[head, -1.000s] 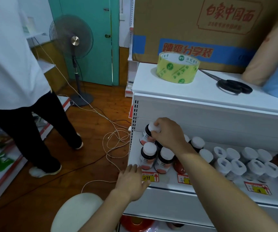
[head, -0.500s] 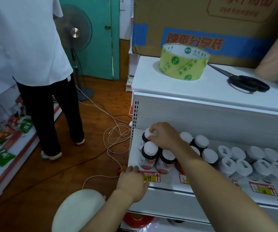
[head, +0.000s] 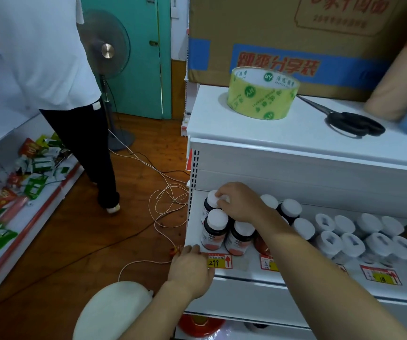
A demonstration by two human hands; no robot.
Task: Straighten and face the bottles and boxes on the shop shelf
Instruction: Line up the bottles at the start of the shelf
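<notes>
Nearest, my left hand (head: 189, 268) rests flat-fingered on the shelf edge (head: 241, 272) by the price tag (head: 218, 260). Beyond, my right hand (head: 240, 202) pinches the white cap of the rear-left dark bottle (head: 209, 203), behind two front bottles (head: 215, 229).

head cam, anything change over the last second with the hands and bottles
Little changed. The right hand keeps its grip on the cap of the back-left bottle, which hardly shifted. The left hand stays on the shelf edge. The bystander stepped nearer the fan.
</notes>
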